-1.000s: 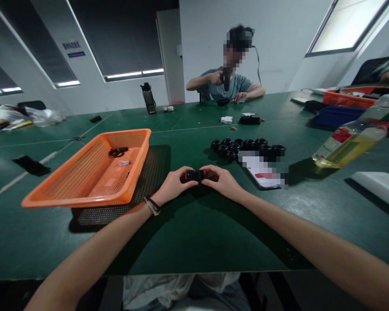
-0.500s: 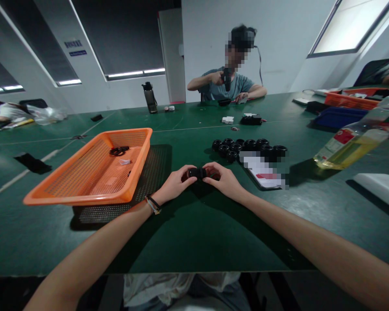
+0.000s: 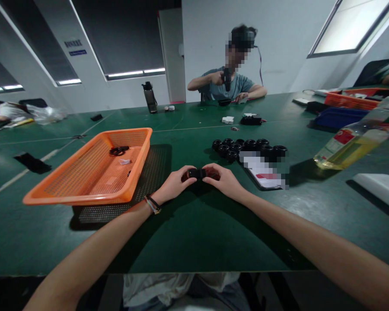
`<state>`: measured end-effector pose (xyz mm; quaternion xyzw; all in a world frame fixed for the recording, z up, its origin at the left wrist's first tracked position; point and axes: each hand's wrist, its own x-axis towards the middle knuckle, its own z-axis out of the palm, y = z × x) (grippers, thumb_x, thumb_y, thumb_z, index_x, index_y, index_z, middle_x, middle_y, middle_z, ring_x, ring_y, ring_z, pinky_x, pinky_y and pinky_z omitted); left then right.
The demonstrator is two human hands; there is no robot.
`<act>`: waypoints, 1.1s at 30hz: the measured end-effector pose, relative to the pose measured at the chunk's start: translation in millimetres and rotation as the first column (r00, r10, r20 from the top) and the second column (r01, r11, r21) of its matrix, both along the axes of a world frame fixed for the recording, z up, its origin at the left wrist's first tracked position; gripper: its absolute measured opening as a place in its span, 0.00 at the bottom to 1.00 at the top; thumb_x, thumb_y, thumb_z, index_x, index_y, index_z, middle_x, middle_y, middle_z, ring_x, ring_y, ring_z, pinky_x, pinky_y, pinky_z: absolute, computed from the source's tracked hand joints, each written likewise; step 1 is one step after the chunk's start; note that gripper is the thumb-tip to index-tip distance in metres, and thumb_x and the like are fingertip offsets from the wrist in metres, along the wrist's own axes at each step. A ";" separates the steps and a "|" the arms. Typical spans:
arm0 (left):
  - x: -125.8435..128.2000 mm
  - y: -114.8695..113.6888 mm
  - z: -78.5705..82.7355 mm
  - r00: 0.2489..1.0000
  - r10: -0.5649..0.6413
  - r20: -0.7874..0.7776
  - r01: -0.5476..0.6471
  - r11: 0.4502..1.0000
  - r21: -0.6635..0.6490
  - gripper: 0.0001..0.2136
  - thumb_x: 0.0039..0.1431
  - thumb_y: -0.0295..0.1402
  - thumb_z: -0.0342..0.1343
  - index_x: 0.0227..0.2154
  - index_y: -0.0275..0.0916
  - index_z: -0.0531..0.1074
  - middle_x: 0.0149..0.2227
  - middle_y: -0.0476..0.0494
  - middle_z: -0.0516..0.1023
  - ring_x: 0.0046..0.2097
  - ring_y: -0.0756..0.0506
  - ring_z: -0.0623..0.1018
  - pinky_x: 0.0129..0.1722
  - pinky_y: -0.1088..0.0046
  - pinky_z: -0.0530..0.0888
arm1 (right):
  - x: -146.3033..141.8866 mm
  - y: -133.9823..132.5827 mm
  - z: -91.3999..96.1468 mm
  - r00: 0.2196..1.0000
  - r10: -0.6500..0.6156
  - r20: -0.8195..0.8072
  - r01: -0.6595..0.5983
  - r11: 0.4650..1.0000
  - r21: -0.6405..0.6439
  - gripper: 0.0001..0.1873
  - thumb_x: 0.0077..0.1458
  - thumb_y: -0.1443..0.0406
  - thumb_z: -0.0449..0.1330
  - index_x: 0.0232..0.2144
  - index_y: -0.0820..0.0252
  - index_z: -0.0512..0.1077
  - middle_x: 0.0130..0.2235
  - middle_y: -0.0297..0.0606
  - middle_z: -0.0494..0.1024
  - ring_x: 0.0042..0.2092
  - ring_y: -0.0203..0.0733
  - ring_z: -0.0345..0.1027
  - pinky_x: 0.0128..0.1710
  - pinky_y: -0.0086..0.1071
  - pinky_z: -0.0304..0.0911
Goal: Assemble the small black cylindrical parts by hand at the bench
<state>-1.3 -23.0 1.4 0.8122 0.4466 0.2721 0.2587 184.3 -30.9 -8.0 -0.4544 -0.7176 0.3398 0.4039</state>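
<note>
Left hand [image 3: 174,185] and right hand [image 3: 226,182] had their fingers clamped on opposite ends of a black part [image 3: 197,173], mid-view; whether it touched the bench [image 3: 194,237] unclear. From it, basket [image 3: 84,201] lay at 9 o'clock, black pieces [image 3: 250,145] at 2, phone [image 3: 261,174] at 3.

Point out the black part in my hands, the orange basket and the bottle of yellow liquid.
Black part [image 3: 197,173]: head view, on the middle of its body.
Orange basket [image 3: 84,201]: head view, on its near rim.
Bottle [image 3: 356,147]: head view, on the middle of its side.
</note>
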 end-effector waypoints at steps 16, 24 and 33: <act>-1.6 1.0 -2.5 0.999 -0.029 0.024 0.029 1.000 -0.007 0.14 0.54 0.35 0.50 0.44 0.38 0.65 0.33 0.47 0.73 0.32 0.49 0.72 0.33 0.74 0.68 | 1.9 1.3 -2.5 1.000 0.010 -0.029 -0.011 1.000 -0.025 0.13 0.44 0.67 0.60 0.36 0.61 0.70 0.33 0.37 0.76 0.34 0.39 0.71 0.37 0.35 0.67; -2.9 3.2 -4.7 0.999 -0.037 0.036 0.038 0.999 -0.034 0.14 0.54 0.35 0.50 0.43 0.38 0.65 0.33 0.47 0.73 0.31 0.49 0.71 0.31 0.75 0.68 | 5.2 3.2 -3.5 0.999 -0.032 -0.006 0.032 0.999 0.044 0.14 0.42 0.69 0.61 0.36 0.59 0.73 0.36 0.38 0.76 0.36 0.40 0.71 0.36 0.34 0.67; -2.0 2.0 -2.4 0.999 -0.039 0.027 0.040 0.999 -0.031 0.14 0.54 0.35 0.50 0.44 0.37 0.66 0.34 0.46 0.73 0.32 0.48 0.71 0.33 0.74 0.68 | 3.9 3.9 -3.5 0.999 -0.014 -0.039 0.014 1.000 -0.003 0.14 0.40 0.70 0.62 0.35 0.61 0.71 0.32 0.36 0.76 0.34 0.38 0.70 0.36 0.33 0.66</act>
